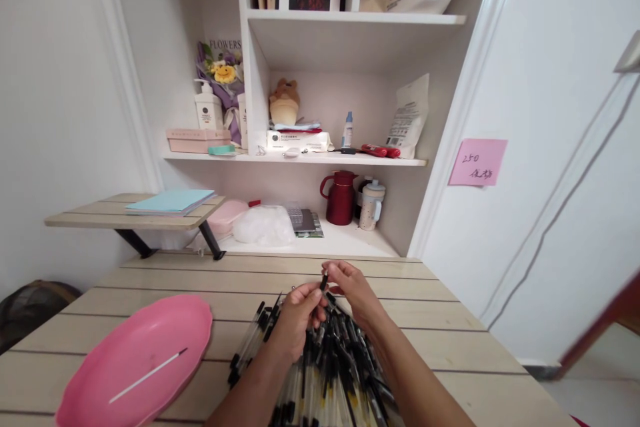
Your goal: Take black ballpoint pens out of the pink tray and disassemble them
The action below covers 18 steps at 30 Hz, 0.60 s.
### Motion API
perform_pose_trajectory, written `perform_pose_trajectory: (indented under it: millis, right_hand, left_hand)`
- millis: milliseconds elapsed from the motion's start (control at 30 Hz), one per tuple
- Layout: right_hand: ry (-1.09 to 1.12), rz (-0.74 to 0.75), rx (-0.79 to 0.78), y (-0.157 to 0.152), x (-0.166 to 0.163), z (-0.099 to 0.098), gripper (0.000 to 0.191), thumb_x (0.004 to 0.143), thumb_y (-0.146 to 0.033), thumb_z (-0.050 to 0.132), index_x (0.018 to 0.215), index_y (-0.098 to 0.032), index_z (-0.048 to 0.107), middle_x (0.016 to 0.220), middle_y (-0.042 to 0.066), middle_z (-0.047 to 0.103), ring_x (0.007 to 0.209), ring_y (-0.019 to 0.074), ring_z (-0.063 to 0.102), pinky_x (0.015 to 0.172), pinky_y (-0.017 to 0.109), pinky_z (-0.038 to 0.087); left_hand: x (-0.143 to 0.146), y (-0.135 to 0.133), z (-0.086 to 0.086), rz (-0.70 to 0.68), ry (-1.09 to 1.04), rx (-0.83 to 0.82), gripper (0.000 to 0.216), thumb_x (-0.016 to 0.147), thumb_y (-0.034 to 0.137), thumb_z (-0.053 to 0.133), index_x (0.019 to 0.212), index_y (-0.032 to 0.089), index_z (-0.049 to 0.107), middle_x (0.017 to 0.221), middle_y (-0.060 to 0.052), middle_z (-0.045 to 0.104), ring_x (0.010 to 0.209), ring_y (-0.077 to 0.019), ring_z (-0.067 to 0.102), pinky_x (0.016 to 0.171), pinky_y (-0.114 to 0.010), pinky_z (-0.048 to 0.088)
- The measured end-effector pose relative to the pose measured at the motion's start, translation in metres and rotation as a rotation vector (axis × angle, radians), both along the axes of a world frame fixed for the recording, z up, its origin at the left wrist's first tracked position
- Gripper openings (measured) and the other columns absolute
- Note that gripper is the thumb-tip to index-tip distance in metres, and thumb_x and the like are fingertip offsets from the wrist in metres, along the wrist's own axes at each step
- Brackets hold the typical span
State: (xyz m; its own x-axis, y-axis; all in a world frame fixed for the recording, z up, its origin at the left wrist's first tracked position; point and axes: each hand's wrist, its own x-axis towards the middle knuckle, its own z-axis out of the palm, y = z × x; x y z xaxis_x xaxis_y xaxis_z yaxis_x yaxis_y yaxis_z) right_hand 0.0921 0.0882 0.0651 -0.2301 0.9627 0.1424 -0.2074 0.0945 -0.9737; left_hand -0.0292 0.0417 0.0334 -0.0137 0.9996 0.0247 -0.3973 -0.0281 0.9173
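A big heap of clear pens with black caps (pixel 327 373) lies on the wooden table (pixel 440 340) in front of me. Both hands are raised just over the far end of the heap. My left hand (pixel 295 320) and my right hand (pixel 350 287) pinch the two ends of one black-tipped pen (pixel 323 282), held almost upright between them. To the left sits a pink oval tray (pixel 145 357) with a single thin white refill (pixel 147 375) lying in it.
A small raised wooden shelf (pixel 100 217) with a light blue book (pixel 170 201) stands at the table's back left. Behind are white shelves holding a red kettle (pixel 341 197), a cup, bottles, boxes and bags. A pink sticky note (pixel 477 161) hangs on the right wall.
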Motion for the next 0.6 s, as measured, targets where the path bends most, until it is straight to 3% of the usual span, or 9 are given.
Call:
perform_pose_trajectory:
  millis: [100, 200, 367, 500, 600]
  right_hand:
    - [0.063, 0.097, -0.035, -0.0004, 0.0016, 0.0008, 0.039, 0.058, -0.048, 0.068, 0.081, -0.016, 0.065, 0.073, 0.004, 0.064, 0.066, 0.0151, 0.056, 0.064, 0.029, 0.042]
    - [0.013, 0.044, -0.017, -0.0008, 0.001, -0.0005, 0.032, 0.053, -0.042, 0.073, 0.067, -0.016, 0.062, 0.058, 0.0, 0.06, 0.055, 0.012, 0.052, 0.057, 0.026, 0.04]
    - [0.061, 0.134, -0.065, -0.0031, 0.0002, -0.001, 0.036, 0.057, -0.044, 0.07, 0.079, -0.016, 0.064, 0.07, 0.003, 0.063, 0.062, 0.0135, 0.055, 0.059, 0.026, 0.041]
    - [0.057, 0.089, -0.036, -0.0042, 0.0014, -0.0015, 0.031, 0.053, -0.039, 0.074, 0.068, -0.015, 0.062, 0.058, 0.0, 0.059, 0.054, 0.0112, 0.052, 0.054, 0.024, 0.04]
    - [0.075, 0.124, -0.056, -0.0046, 0.0025, -0.0018, 0.035, 0.057, -0.042, 0.071, 0.078, -0.015, 0.064, 0.068, 0.002, 0.063, 0.059, 0.0118, 0.054, 0.058, 0.025, 0.041]
  left_hand:
    - [-0.0011, -0.0001, -0.0029, -0.005, 0.003, -0.018, 0.031, 0.064, 0.036, 0.066, 0.083, 0.013, 0.061, 0.061, 0.0, 0.056, 0.043, -0.0049, 0.045, 0.04, -0.017, 0.027]
    - [-0.002, -0.0009, -0.0042, -0.026, 0.001, -0.026, 0.03, 0.064, 0.037, 0.066, 0.083, 0.013, 0.061, 0.062, 0.0, 0.056, 0.044, -0.0051, 0.046, 0.04, -0.017, 0.027]
    - [-0.0014, -0.0027, -0.003, -0.017, -0.01, -0.037, 0.029, 0.064, 0.036, 0.066, 0.083, 0.015, 0.061, 0.062, 0.001, 0.056, 0.045, -0.0046, 0.046, 0.04, -0.017, 0.027]
    - [-0.001, -0.0036, -0.0019, -0.032, -0.012, -0.042, 0.029, 0.063, 0.036, 0.067, 0.081, 0.014, 0.061, 0.062, 0.001, 0.056, 0.044, -0.0045, 0.045, 0.04, -0.017, 0.027]
    - [-0.0012, -0.0042, -0.0011, -0.035, -0.019, -0.057, 0.029, 0.062, 0.036, 0.067, 0.079, 0.014, 0.061, 0.062, 0.0, 0.056, 0.044, -0.0047, 0.046, 0.039, -0.017, 0.027]
